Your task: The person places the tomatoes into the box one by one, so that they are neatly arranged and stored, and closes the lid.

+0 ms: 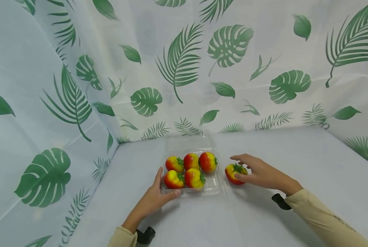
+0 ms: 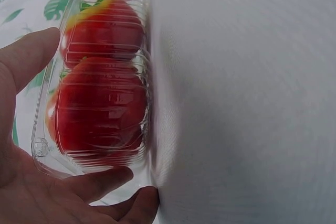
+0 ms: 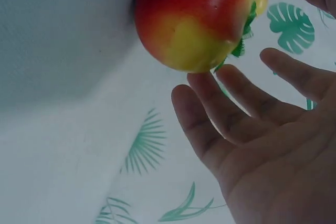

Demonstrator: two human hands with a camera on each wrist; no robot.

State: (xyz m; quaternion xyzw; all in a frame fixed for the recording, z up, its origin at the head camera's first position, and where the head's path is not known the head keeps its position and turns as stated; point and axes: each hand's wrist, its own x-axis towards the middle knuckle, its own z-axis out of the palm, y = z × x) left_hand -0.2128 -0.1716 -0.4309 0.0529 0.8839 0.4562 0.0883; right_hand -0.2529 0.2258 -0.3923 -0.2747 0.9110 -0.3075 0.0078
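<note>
Beige sleeves [image 1: 329, 219] are covering both forearms. The left hand [image 1: 154, 199] is resting at the near left corner of a clear plastic box [image 1: 213, 181], its thumb by the near edge and its fingers well apart from it along the left side. The right hand [image 1: 261, 173] is holding a wide, loose arch around a single fruit [image 1: 231, 174], which is lying on the table [image 1: 295, 147] between thumb and fingers, just right of the box; whether it is being touched I cannot tell. Its glossy round skin is blending from red to yellow, with green leaves showing on top. Inside the box, two matching fruits [image 1: 194, 179] are sitting nearer and three farther back. Beyond them the clear lid [image 1: 187, 142] is lying open, and leaf-printed cloth [image 1: 249, 87] is hanging behind.
</note>
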